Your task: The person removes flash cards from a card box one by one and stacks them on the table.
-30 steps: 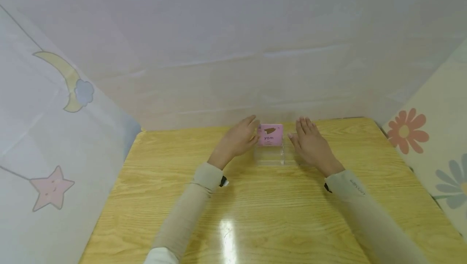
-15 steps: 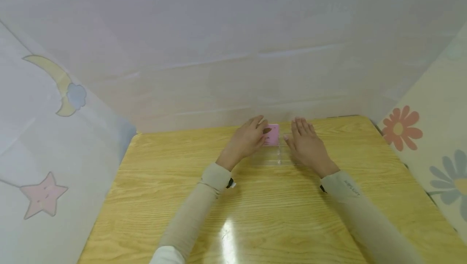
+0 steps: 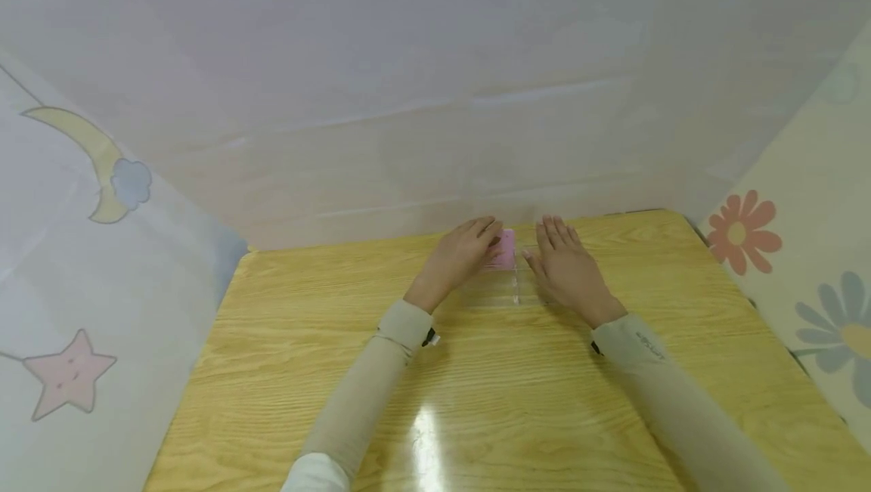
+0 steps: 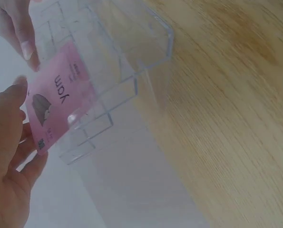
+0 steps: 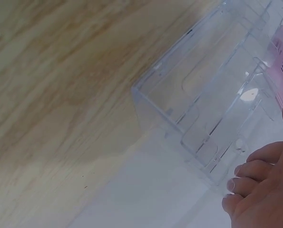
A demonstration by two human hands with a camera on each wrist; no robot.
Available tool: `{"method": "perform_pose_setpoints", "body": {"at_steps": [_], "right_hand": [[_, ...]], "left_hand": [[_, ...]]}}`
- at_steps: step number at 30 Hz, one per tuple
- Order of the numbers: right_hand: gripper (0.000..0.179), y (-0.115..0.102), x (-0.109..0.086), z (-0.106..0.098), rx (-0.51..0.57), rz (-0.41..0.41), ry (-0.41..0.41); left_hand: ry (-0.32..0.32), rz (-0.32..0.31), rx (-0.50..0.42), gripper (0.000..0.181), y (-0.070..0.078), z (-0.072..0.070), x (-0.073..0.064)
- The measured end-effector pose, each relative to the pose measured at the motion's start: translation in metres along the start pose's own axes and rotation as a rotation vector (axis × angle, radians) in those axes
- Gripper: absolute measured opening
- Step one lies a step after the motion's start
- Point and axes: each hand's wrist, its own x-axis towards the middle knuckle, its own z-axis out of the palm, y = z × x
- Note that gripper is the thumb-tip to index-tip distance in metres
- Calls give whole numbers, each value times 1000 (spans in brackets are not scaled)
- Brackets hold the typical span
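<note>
A pink card point(image 4: 60, 92) with the word "yam" and a small dark picture stands tilted in a clear plastic compartment organizer point(image 4: 153, 61). My left hand point(image 3: 457, 256) pinches its outer edge, thumb on one side and fingers partly behind it, as the left wrist view shows. That hand covers much of the card in the head view. My right hand point(image 3: 570, 269) lies over the organizer's right part, its fingers straight and together. In the right wrist view its fingertips point(image 5: 241, 185) are at the organizer's far corner, and the thumb is close to the card.
The organizer sits near the back edge of a wooden table point(image 3: 327, 341). Pale fabric walls point(image 3: 408, 84) rise behind and at both sides, printed with a moon, a star and flowers.
My left hand has moved right onto the card, which was in full view a second ago. My right hand stays over the organizer. The head view has shifted slightly.
</note>
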Motion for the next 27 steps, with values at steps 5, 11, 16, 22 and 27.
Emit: {"method": "perform_pose_setpoints", "body": {"at_steps": [5,11,16,22,27], "right_hand": [[73,-1,0,0,-14,-5,-4],[66,-2,0,3,-19,2,18],[65,-1,0,7,-42,-1,35],[67,0,0,10,-71,-11,65],[67,0,-1,9,-81,-25,78]], "left_hand": [[-10,-8,-5,44,-3,-1,-1],[-42,-35,-19,48,-4,-1,-2],[-35,-29,-30,49,-4,-1,-1],[-14,-15,-35,48,-7,0,1],[8,5,-38,45,-9,2,0]]}}
